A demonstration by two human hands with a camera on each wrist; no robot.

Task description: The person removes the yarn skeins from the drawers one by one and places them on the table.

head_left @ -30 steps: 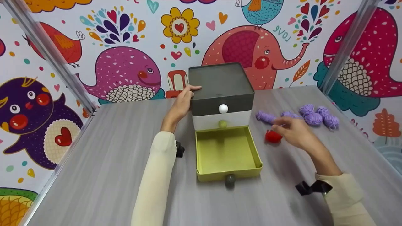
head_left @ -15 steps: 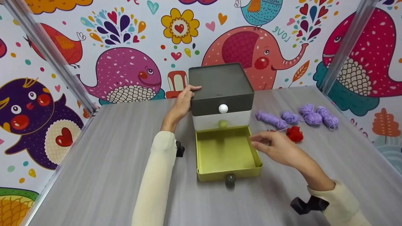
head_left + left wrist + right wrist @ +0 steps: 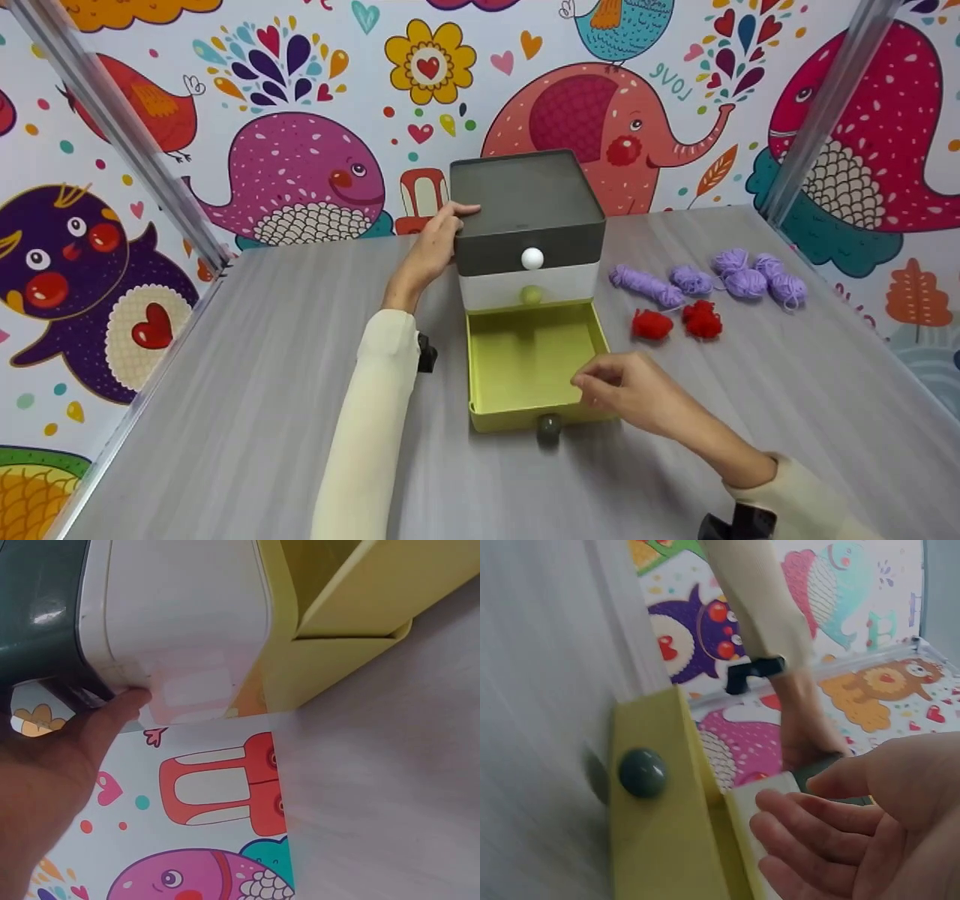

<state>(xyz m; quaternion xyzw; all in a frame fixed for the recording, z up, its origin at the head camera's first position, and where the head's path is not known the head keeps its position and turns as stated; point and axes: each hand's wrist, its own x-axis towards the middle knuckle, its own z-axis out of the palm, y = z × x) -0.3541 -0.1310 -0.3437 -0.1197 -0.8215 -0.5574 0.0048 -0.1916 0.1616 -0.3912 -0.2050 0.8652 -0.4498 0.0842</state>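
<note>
A small chest of drawers (image 3: 529,191) with a dark grey top tier, a white middle tier and a yellow-green bottom tier stands on the table. Its bottom drawer (image 3: 525,360) is pulled out and holds nothing visible. My left hand (image 3: 429,251) grips the chest's left side, one finger over the top edge; in the left wrist view, the thumb touches the side wall. Over the drawer's front right corner hovers my right hand (image 3: 637,390), fingers loosely bent and holding nothing. The drawer's dark round knob (image 3: 642,772) lies to the left in the right wrist view.
Two red yarn bundles (image 3: 652,325) lie right of the drawer. Behind them are a long purple yarn skein (image 3: 646,285) and several purple yarn balls (image 3: 746,283). Printed panels (image 3: 300,45) with metal corner posts (image 3: 832,112) enclose the grey table (image 3: 277,390).
My right hand has moved from the red yarn toward the front right corner of the drawer, bringing both red bundles into full view. The left hand stays on the chest.
</note>
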